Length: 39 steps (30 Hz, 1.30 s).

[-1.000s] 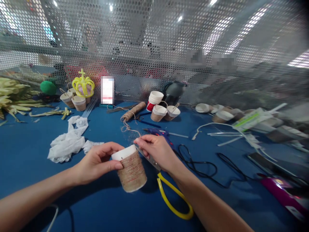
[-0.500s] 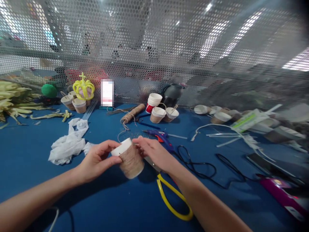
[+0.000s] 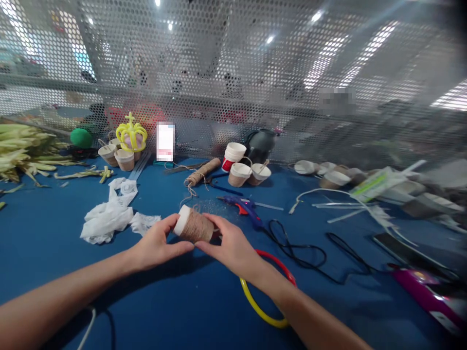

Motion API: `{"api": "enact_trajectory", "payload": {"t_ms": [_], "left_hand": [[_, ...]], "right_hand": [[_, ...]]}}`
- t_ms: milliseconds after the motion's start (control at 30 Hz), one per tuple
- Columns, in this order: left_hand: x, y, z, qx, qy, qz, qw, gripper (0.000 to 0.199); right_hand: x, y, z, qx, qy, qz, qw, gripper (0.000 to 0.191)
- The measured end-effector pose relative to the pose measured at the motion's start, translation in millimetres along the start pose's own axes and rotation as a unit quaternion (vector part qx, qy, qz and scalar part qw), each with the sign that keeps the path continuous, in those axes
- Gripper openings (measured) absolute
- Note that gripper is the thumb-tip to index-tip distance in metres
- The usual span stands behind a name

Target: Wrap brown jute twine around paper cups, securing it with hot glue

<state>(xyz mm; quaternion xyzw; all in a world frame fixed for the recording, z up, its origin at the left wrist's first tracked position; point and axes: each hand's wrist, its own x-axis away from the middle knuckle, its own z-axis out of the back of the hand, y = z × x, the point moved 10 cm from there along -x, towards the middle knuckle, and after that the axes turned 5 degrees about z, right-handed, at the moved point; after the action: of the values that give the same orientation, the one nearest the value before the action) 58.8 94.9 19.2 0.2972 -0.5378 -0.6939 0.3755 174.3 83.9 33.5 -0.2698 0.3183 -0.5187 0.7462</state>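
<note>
A paper cup wrapped in brown twine lies tipped on its side between my two hands, its white band to the left. My left hand grips it at the white end, thumb along the lower side. At the other end, my right hand holds it with fingers behind and thumb in front. A strand of twine runs from behind the cup toward the twine roll. Beyond my right hand rests a blue glue gun. Under my right forearm show the red and yellow handles of scissors.
Twine-wrapped cups stand by a white cup stack at the back. Crumpled white cloth lies left, near a yellow crown. A black cord and a magenta device are at right. A perforated metal screen rises behind.
The cup has turned from tilted to nearly horizontal, its white end now facing left. My right hand has shifted from the cup's rim to its other end.
</note>
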Motion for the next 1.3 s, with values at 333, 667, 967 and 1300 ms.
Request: {"api": "enact_trajectory", "payload": {"t_ms": [333, 667, 967, 1300], "left_hand": [[-2.8, -15.4, -11.6, 0.077, -0.031, 0.060, 0.995, 0.027], [12.1, -0.1, -31.6, -0.018, -0.135, 0.040, 0.990, 0.013], [10.7, -1.1, -32.9, -0.036, -0.144, 0.044, 0.988, 0.017], [9.6, 6.3, -28.8, -0.040, -0.128, 0.029, 0.991, 0.018]], "right_hand": [[4.3, -2.8, -9.1, 0.048, -0.036, 0.038, 0.997, 0.050], [2.4, 20.7, -27.5, -0.356, -0.035, -0.114, 0.927, 0.026], [3.0, 12.3, -4.8, -0.353, 0.054, -0.084, 0.930, 0.015], [4.8, 18.4, -1.2, -0.282, 0.064, -0.093, 0.953, 0.016]]}}
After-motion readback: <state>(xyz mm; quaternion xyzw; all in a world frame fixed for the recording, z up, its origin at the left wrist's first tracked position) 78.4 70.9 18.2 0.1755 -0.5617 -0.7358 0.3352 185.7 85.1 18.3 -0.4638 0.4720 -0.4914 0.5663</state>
